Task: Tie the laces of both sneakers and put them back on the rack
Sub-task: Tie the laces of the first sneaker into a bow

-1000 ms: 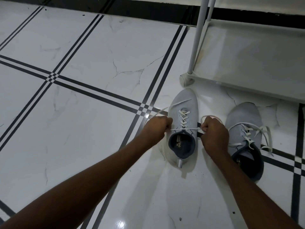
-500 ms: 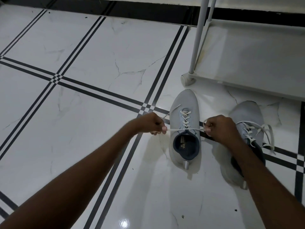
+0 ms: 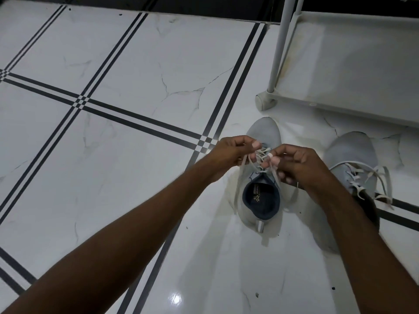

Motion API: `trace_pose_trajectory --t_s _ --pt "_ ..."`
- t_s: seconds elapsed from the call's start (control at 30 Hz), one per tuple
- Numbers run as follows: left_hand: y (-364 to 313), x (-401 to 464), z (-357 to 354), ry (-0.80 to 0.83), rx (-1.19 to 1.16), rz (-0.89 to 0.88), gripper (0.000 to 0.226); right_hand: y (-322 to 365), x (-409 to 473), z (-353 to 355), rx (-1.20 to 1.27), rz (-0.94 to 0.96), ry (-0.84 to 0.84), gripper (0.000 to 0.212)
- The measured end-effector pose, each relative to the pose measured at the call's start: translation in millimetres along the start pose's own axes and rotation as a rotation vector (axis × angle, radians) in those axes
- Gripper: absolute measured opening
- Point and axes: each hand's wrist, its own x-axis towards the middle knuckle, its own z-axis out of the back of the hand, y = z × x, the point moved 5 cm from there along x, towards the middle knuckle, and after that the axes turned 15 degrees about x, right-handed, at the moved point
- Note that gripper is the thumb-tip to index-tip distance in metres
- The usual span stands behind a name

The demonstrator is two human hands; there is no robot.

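Two light grey sneakers with white laces stand on the floor, toes pointing away from me. Over the left sneaker (image 3: 260, 200) my left hand (image 3: 231, 152) and my right hand (image 3: 299, 164) meet, each pinching a lace end (image 3: 260, 155) just above the tongue. The laces run slack from my fingers down both sides of the dark blue opening. The right sneaker (image 3: 350, 155) sits beside it, partly hidden by my right forearm, and its laces (image 3: 371, 177) hang loose over its side.
A white shoe rack (image 3: 353, 64) stands at the upper right, its bottom shelf low over the floor, with an upright post (image 3: 280, 46) and a foot just beyond the left sneaker's toe. The floor is glossy white marble tile (image 3: 136, 155) with black stripes.
My hands, pulled apart with the lace taut across the shoe, have come together over the tongue. The lace is now slack and bunched between my fingers.
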Motion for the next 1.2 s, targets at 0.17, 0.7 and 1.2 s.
trace_pose_trajectory --t_s 0.17,0.7,1.2 --pt "15 18 -7 -0.101 0.051 0.092 0.024 -3 11 -10 -0.163 0.172 -0.204 0.006" --pt "27 20 -15 0.180 -0.238 0.222 0.019 2 16 -14 -0.473 0.192 -0.138 0.029" --pt "20 15 -22 0.200 -0.079 0.111 0.031 -16 18 4 -0.177 0.023 -0.156 0.011"
